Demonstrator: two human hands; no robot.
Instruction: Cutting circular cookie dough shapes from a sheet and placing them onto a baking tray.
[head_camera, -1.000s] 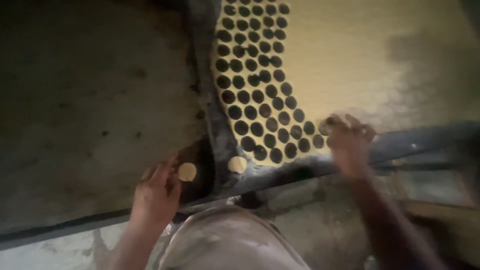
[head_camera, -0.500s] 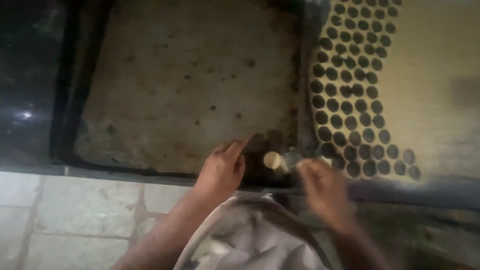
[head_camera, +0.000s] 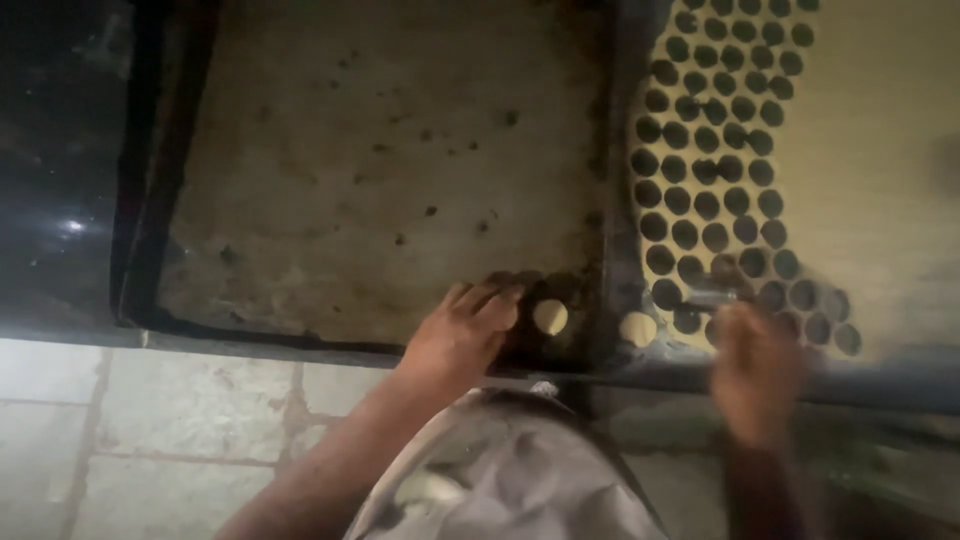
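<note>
A large dark stained baking tray (head_camera: 330, 170) lies in front of me. My left hand (head_camera: 462, 335) rests on its near right corner, fingers bent, just left of a small pale dough disc (head_camera: 549, 316) lying on the tray. A second pale disc (head_camera: 637, 328) sits at the near edge of the rolled yellow dough sheet (head_camera: 880, 170), which is full of round cut-out holes (head_camera: 700, 190). My right hand (head_camera: 755, 365) is blurred at the sheet's near edge, with a small metal round cutter (head_camera: 712, 298) at its fingertips.
A dark metal table edge (head_camera: 880, 385) runs along the near side. Pale floor tiles (head_camera: 150, 430) show at the lower left. A grey garment (head_camera: 510, 480) fills the bottom middle. A dark gap (head_camera: 50, 150) lies left of the tray.
The view has shifted slightly left. My right hand moved from beside the disc on the tray back right to the dough sheet's edge. My left hand stayed at the tray corner.
</note>
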